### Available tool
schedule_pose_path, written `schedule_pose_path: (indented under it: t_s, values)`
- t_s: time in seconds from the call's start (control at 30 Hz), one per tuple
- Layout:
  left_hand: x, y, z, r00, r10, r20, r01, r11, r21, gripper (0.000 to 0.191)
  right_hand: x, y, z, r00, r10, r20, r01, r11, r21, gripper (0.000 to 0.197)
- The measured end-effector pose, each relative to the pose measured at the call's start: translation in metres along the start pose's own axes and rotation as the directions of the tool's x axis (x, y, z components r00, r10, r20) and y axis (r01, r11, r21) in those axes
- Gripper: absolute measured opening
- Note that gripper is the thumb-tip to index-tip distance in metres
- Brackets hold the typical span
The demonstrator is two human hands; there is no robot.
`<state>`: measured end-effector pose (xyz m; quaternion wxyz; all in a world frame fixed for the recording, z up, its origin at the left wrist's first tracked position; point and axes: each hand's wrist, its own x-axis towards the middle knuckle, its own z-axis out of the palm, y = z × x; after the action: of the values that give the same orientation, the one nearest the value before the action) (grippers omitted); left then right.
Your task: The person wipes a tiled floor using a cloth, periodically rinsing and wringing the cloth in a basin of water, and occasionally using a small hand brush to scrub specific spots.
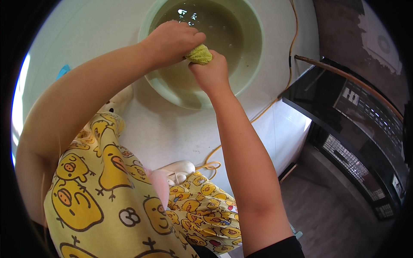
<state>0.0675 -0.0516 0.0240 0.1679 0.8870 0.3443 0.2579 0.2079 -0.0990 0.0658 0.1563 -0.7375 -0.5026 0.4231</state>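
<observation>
A twisted yellow-green cloth (pixel 200 54) is bunched between my two fists, above a pale green plastic basin (pixel 253 69). My left hand (pixel 174 42) grips one end with its knuckles upward. My right hand (pixel 213 72) is closed around the other end, nearer to me. Only a short stretch of the cloth shows; the rest is hidden inside my fingers. Murky brownish water (pixel 222 35) stands in the basin, with small bubbles and bright reflections on its surface.
The basin rests on a pale floor (pixel 167 129). A yellow cable (pixel 292 48) runs along its right side and loops near a white slipper (pixel 180 169). To the right is a glossy black panelled surface (pixel 342 93). Yellow chick-print fabric (pixel 119 193) covers my front.
</observation>
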Motion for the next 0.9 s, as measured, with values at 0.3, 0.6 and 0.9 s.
schedule_pose_path:
  t_s: [0.3, 0.6, 0.9]
  values:
    - [0.015, -0.005, -0.036, 0.864, -0.089, 0.496, 0.412, 0.692, -0.593, 0.029, 0.002, 0.002, -0.044, 0.783, -0.622, -0.015, 0.511, 0.658, -0.554, 0.022]
    - [0.006, 0.003, -0.04, 0.629, 0.315, 0.711, 0.774, -0.335, -0.537, 0.068, 0.014, -0.039, -0.074, 0.181, -0.983, 0.014, 0.862, 0.152, -0.484, 0.026]
    - [0.003, 0.033, -0.044, 0.666, 0.502, 0.551, 0.746, -0.469, -0.474, 0.056, 0.028, -0.042, -0.083, 0.039, -0.979, 0.201, 0.815, -0.086, -0.573, 0.018]
